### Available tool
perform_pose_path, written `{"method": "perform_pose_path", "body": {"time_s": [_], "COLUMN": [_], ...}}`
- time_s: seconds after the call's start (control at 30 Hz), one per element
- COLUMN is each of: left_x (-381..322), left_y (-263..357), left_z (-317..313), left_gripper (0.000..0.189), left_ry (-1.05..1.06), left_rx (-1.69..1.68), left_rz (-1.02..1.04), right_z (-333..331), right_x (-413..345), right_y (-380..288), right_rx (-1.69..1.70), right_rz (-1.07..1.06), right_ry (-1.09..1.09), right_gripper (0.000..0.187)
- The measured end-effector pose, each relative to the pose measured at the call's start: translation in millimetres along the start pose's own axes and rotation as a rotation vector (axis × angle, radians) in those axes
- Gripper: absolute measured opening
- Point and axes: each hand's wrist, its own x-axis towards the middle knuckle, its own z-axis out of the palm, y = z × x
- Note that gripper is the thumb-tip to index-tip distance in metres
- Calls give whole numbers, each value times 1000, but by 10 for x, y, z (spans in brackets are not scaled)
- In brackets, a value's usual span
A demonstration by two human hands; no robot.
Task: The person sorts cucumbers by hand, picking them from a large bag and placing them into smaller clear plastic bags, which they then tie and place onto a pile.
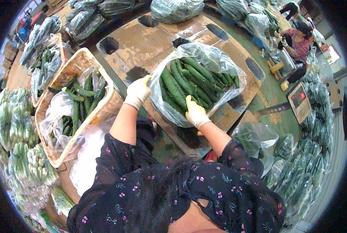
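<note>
A clear plastic bag [170, 115] stands wide open on a worn brown plastic pallet [150, 49], filled with long green cucumbers [173, 87]. My left hand [138, 91], in a pale knitted glove with yellowish fingertips, grips the bag's rim at its left side. My right hand [196, 112], gloved alike, is at the bag's near side, over the front ends of the cucumbers. Its index finger points away from me; the other fingers are partly hidden, so whether they hold the bag's edge is unclear.
A dirty plastic crate [112, 100] with loose cucumbers and plastic bags stands at left. Bagged green onions [42, 163] lie beyond it. A platform scale [299, 102] and piled bags of vegetables [301, 163] are at right. A seated person [300, 43] works at upper right.
</note>
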Motion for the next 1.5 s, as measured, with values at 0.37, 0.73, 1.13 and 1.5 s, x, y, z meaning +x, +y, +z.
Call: {"method": "perform_pose_path", "body": {"time_s": [0.37, 0.73, 1.13, 1.5], "left_x": [-48, -78, -94, -106], "left_y": [-13, -43, -6, 496], "left_z": [-55, 67, 12, 87], "left_gripper": [47, 30, 27, 46], "left_ry": [-15, 100, 133, 460], "left_rx": [-65, -57, -99, -619], "left_rz": [55, 178, 185, 177], "right_z": [-720, -94, -439, -482], "right_x": [404, 81, -108, -488], "right_y": [438, 108, 748, 392], "right_rx": [940, 143, 1375, 2044], "right_rz": [161, 8, 267, 81], "right_ry": [118, 181, -91, -356], "right_gripper": [47, 35, 29, 49]}}
